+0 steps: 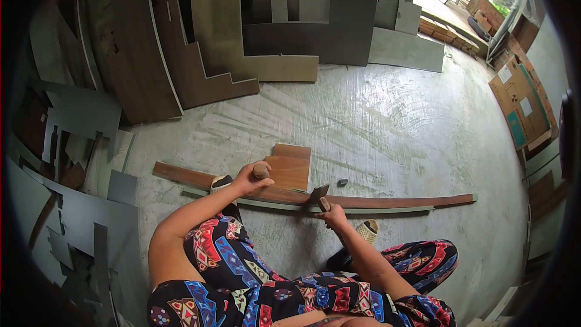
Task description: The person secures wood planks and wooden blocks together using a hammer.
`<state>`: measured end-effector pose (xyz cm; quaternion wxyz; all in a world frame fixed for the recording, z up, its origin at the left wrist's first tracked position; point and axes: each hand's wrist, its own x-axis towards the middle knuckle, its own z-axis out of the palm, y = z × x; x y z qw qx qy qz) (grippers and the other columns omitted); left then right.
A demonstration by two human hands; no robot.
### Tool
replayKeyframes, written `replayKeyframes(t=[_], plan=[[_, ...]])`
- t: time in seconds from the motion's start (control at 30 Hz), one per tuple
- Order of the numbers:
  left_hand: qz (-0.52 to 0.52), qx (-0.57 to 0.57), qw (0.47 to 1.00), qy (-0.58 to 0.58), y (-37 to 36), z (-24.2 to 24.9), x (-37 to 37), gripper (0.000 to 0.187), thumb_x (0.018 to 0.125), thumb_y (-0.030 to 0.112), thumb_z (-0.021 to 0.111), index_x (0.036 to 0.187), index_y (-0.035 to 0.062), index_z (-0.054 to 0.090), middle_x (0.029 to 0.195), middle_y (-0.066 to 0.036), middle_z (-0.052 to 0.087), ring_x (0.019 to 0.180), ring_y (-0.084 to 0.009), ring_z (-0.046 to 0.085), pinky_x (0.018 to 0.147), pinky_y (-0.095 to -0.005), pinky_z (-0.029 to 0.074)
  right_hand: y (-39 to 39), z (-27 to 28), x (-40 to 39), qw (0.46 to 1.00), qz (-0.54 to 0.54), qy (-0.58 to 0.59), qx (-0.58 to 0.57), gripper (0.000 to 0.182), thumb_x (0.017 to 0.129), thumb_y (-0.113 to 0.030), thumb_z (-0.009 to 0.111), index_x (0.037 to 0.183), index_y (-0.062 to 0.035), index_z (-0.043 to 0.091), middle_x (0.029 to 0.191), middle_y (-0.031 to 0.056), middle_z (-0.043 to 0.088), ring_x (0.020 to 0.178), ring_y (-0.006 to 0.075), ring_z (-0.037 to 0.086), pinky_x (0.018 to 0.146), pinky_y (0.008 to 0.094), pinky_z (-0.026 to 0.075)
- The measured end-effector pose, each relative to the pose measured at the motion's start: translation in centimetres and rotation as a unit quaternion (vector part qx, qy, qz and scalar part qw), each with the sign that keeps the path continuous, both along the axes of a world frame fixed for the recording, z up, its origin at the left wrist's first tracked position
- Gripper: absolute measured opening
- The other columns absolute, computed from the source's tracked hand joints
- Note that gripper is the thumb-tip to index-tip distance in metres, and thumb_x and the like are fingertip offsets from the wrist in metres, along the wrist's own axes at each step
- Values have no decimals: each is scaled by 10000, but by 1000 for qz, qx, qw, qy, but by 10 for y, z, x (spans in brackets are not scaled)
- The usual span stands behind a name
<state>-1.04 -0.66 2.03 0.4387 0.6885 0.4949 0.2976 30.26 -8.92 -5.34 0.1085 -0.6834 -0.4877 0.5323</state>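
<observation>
Left hand [249,180] closed round wooden handle [261,171], lower end hidden, near brown board [289,172]. Right hand [333,217] closed round hammer [322,198], head at long brown strip [393,203]. Strip lies across floor [387,127]; small dark block [343,182] just beyond it.

Beyond the long brown strip [399,202], passage is free across the floor [411,145] right of the small dark block [343,182]; the brown board [290,169] obstructs the strip's far side, one shoe [367,230] its near side
</observation>
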Motion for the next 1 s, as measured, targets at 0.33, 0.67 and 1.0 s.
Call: replayKeyframes(t=[0.33,0.67,1.0], plan=[[21,-32,999,-17,2,0,-3,365,667,283,774,906,87,581,753,-29,596,712,-124,557,696,-286,474,2,1,6,994,-57,91,-25,360,666,-212,789,757,20,529,563,45,498,433,141,509,393,293,430],[-106,51,987,109,0,14,3,343,677,224,758,934,97,569,752,-57,609,705,-194,593,671,-305,476,1,-7,5,995,-53,82,-21,329,678,-180,784,780,1,529,575,26,476,438,127,480,382,282,406],[-94,17,992,82,-5,17,-8,366,689,248,760,969,102,575,793,-34,640,738,-158,602,697,-297,483,0,-7,8,990,-72,116,-21,303,679,-155,782,787,-4,543,569,11,457,431,116,461,375,273,392]])
